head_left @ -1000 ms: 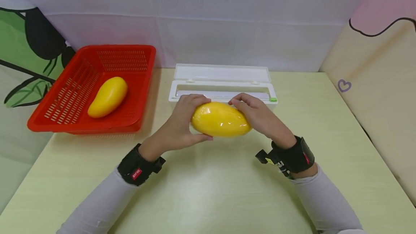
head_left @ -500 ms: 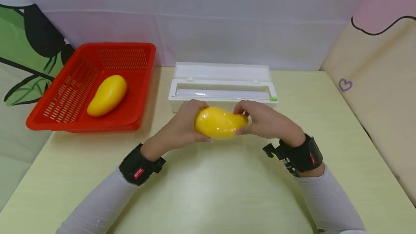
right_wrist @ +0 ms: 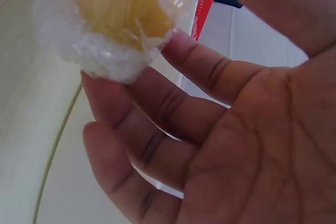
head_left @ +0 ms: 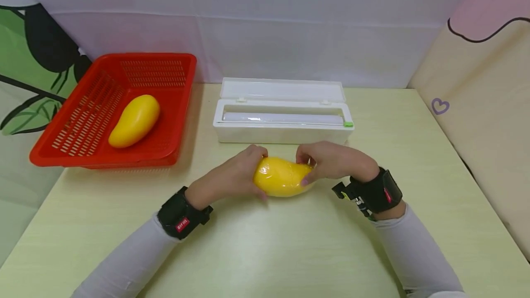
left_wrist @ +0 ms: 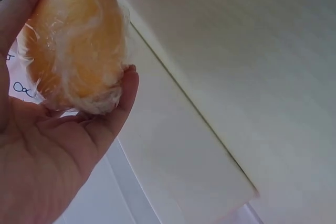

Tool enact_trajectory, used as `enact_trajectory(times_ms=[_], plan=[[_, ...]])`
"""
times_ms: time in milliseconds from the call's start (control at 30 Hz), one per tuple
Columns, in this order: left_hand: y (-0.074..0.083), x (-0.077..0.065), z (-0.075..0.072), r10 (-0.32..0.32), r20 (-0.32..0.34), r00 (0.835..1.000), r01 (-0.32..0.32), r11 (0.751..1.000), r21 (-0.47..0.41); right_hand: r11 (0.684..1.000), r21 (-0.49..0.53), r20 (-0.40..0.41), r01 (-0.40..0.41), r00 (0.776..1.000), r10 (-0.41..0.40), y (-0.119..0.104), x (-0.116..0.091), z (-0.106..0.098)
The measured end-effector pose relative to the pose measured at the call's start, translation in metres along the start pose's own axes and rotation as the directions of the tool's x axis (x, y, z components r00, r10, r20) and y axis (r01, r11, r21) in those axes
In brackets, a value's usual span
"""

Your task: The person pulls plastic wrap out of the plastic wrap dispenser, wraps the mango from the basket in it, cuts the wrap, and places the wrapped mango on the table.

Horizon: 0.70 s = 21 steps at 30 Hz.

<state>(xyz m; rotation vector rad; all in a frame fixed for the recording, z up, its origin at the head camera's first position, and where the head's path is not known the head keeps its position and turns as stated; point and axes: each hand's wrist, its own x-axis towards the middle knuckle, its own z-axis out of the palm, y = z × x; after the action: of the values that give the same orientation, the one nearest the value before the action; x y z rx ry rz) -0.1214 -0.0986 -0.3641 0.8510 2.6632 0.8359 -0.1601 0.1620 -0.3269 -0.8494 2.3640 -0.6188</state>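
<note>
A yellow mango [head_left: 281, 177] in clear plastic wrap is held between my two hands, low over the table in front of the white box. My left hand [head_left: 233, 174] grips its thick end, thumb on the near side and fingers on the far side. With thumb and fingertips my right hand [head_left: 331, 162] pinches the narrower end. In the left wrist view the wrap on the mango [left_wrist: 79, 40] looks crumpled underneath. The right wrist view shows bunched film at the tip of the mango [right_wrist: 121, 19], against my fingertips.
A white plastic-wrap dispenser box [head_left: 281, 133] with its lid [head_left: 281, 90] raised stands behind my hands, a roll inside and a green slider at its right end. At the left, a red basket [head_left: 167, 154] holds another mango [head_left: 134, 121]. A cloth backdrop [head_left: 290, 49] rises behind.
Both hands have lowered the wrapped mango toward me, away from the dispenser box. My right hand has shifted its hold to pinch the narrow end. The basket and its mango stay put.
</note>
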Motion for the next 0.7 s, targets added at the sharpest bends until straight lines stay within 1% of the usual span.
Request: enact_trajectory(times_ms=[233, 300, 400, 700], plan=[[0.0019, -0.0015, 0.0039, -0.037, 0.066, 0.997, 0.036, 0.999, 0.019, 1.0, 0.005, 0.042, 0.0, 0.999, 0.0, 0.0019, 0.0008, 0.0013], [0.0014, -0.0016, 0.0054, -0.039, 0.08, 0.996, 0.037, 0.999, 0.028, 1.0, 0.002, 0.054, 0.001, 0.999, -0.001, 0.0023, 0.0015, 0.0022], [0.0012, -0.0021, 0.0069, -0.042, 0.091, 0.995, 0.039, 0.998, 0.04, 1.0, -0.001, 0.064, 0.003, 0.998, -0.003, 0.0034, 0.0024, 0.0031], [0.001, -0.0023, 0.0083, -0.04, 0.085, 0.996, 0.036, 0.998, 0.053, 1.0, -0.017, 0.073, 0.018, 0.997, -0.016, 0.0078, 0.0036, 0.0037]])
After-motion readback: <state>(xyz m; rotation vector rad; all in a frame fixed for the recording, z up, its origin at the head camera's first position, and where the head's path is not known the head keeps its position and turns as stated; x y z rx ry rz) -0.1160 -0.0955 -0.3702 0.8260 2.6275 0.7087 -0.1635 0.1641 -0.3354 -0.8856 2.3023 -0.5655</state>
